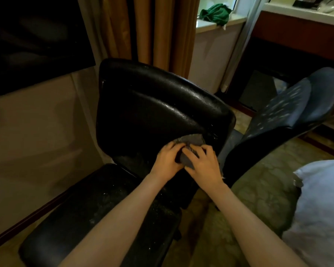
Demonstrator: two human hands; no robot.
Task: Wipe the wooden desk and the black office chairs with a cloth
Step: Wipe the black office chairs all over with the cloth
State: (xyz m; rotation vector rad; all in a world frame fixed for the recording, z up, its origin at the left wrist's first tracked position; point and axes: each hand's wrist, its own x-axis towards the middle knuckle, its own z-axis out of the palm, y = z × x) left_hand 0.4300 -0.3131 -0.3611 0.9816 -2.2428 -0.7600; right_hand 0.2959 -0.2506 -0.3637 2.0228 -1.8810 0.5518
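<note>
Centre of frame: L hand (167, 159) & R hand (203, 165) sit side by side, nearly touching, both on a grey cloth (191, 140). L fingers (174, 149) are curled into the cloth, grasping it. R fingers (198, 151) are bent over it and clutch it too. Cloth is bunched btwn the two hands, w/ a ridged bit fanning out just above the knuckles. It's pressed against the lower part of the backrest of a black office chair (152, 105), close to where backrest meets seat. Backrest fills mid-frame, tilted, shiny, w/ pale specks & worn patches along its top edge. The seat (96, 212) runs to the lower left, also speckled. Both bare forearms come up from the bottom edge.

Right of centre: second chair (289, 112), dark w/ flaking pale spots, leaning toward the upper right, just beside the first one.

Upper right: wooden bench (297, 29) w/ pale top, well apart from the hands; items on it too blurred to tell.

Top centre: brown curtain (152, 26), and right of it a green rag (215, 13) crumpled on a pale sill.

Upper left: dark panel (37, 41) against a beige wall.

Lower right: white bedding (320, 209) next to patterned carpet (258, 180).
</note>
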